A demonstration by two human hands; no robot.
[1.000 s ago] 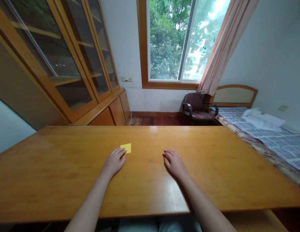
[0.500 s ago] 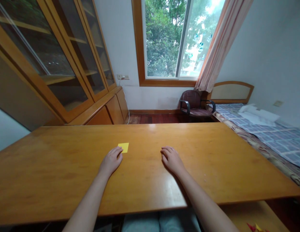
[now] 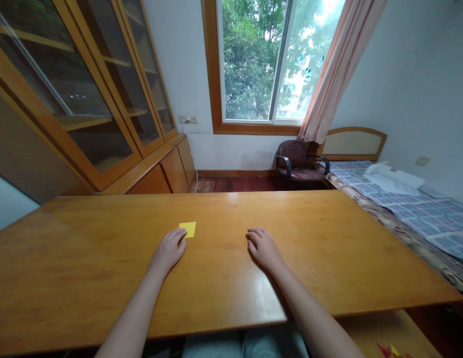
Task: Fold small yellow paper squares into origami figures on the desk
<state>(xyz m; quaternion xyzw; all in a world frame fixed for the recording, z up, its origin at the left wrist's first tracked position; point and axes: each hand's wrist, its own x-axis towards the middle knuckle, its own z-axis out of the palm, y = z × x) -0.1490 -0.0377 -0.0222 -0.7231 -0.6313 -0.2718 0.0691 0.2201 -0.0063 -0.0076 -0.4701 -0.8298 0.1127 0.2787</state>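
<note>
A small square of yellow paper (image 3: pixel 190 229) lies flat on the wooden table (image 3: pixel 216 283). My left hand (image 3: pixel 171 250) rests palm down at its near left corner, fingertips over the paper's edge and fingers loosely stretched out. To the right, across a stretch of bare wood, my right hand (image 3: pixel 263 244) lies palm down on the tabletop. Its fingers are relaxed and slightly apart, and nothing shows in them. The undersides of both hands are hidden.
Below the table's right front edge, a lower wooden surface (image 3: pixel 384 328) holds red and yellow pieces (image 3: pixel 392 351), partly cut off. Beyond the table stand a glass-door cabinet (image 3: pixel 141 144), a dark red armchair (image 3: pixel 296 159) and a bed (image 3: pixel 395 194).
The whole view has shifted very slightly. Both hands and the yellow paper keep their places on the table.
</note>
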